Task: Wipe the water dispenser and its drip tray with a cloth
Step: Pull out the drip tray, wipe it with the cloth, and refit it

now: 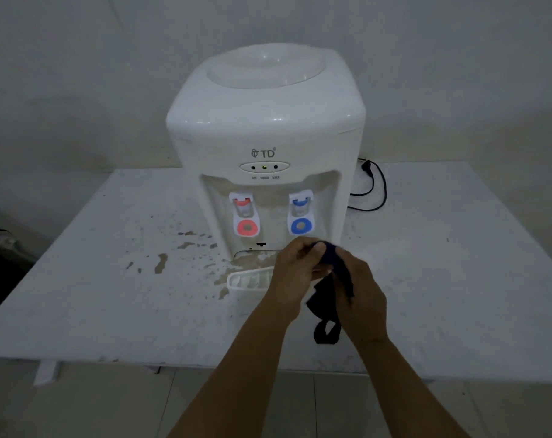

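A white tabletop water dispenser (265, 131) stands at the back middle of a white table (110, 295), with a red tap (246, 216) and a blue tap (301, 214). Its white drip tray (247, 281) lies pulled out on the table in front of it, partly hidden by my hands. A dark blue cloth (331, 279) hangs between both hands, just in front of the dispenser's base. My left hand (295, 273) pinches the cloth's upper part. My right hand (363, 292) grips the same cloth from the right, and one end dangles below.
Brownish wet stains (186, 251) spot the table left of the dispenser and around the tray. A black power cord (374, 188) loops on the table behind the dispenser's right side. A pale wall is close behind. Tiled floor (110, 406) shows below the table's front edge.
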